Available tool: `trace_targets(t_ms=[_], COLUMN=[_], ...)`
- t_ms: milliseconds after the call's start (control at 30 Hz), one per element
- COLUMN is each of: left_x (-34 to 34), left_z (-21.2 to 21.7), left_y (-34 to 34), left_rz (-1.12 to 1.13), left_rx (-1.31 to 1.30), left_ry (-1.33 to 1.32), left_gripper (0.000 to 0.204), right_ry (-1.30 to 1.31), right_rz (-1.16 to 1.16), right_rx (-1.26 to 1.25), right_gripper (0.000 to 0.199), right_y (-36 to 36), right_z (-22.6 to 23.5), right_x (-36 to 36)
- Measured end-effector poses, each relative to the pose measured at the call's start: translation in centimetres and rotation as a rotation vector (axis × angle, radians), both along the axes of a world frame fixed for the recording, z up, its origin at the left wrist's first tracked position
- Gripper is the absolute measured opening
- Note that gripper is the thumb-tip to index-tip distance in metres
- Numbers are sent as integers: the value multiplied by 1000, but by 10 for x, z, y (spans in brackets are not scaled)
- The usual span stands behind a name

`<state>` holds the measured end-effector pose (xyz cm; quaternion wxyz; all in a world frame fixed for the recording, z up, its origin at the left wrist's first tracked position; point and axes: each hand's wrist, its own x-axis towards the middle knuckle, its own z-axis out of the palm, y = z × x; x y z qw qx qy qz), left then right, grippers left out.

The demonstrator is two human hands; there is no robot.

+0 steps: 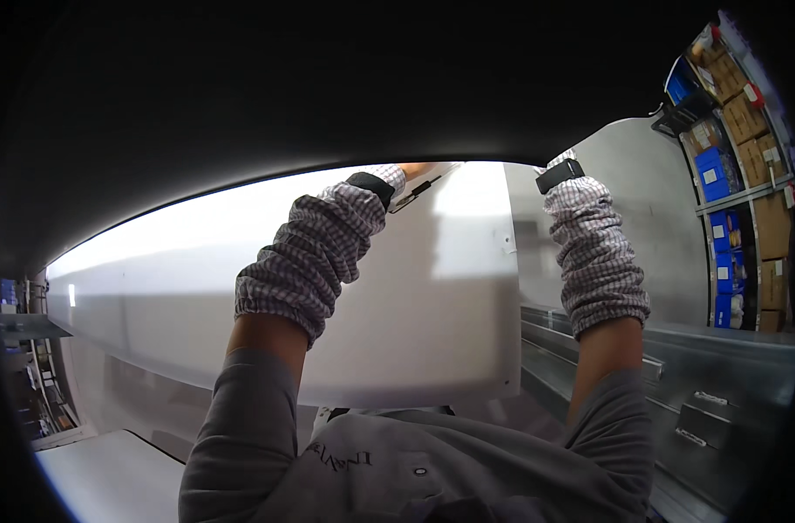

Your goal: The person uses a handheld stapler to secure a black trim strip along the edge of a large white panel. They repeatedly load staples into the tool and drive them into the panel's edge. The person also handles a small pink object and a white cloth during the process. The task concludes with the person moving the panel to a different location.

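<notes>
Both my arms reach up and forward in checked sleeve covers, a black band around each wrist. Only a sliver of my left hand (417, 168) shows below a large dark shape (354, 78) across the top of the view; its fingers are hidden. Beside that wrist, a short black piece with a thin wire loop (419, 188) lies against a long white panel (415, 322). My right hand is out of sight behind the dark edge, beyond its sleeve cover (594, 244). What either hand touches cannot be seen.
On the right, long grey metal channels (711, 366) run beside the panel. Shelves (707, 205) with blue bins (716, 174) and cardboard boxes (772, 227) stand further back. A white surface (110, 479) is at the lower left, near more shelving (44, 375).
</notes>
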<state>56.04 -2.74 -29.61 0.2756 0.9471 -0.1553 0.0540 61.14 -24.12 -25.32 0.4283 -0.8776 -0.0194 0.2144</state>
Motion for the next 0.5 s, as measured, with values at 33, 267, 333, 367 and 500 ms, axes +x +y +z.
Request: trace_targets(t_ms=[33,267,333,367,500], left_x=[0,-3,-3,-5,-6], left_z=[1,15,18,19,24], left_y=[-1,-2,-2,-1,-2], left_rz=[6,28,36,41,50], left_rx=[-8,-61,-67,-72,-77], left_ry=[7,80,89,103,132], left_gripper=[29,28,28,28,28], right_ry=[-4,-10,-15,-15,-22], right_rz=[6,39,46,50,60], right_rx=[-6,-25,-34,-37,-49], right_gripper=[8,7,7,7,6], right_y=[-1,0,1,0,-1], right_z=[-1,-7,-5,-5,-1], right_x=[-1,-4,-3,-4,-7])
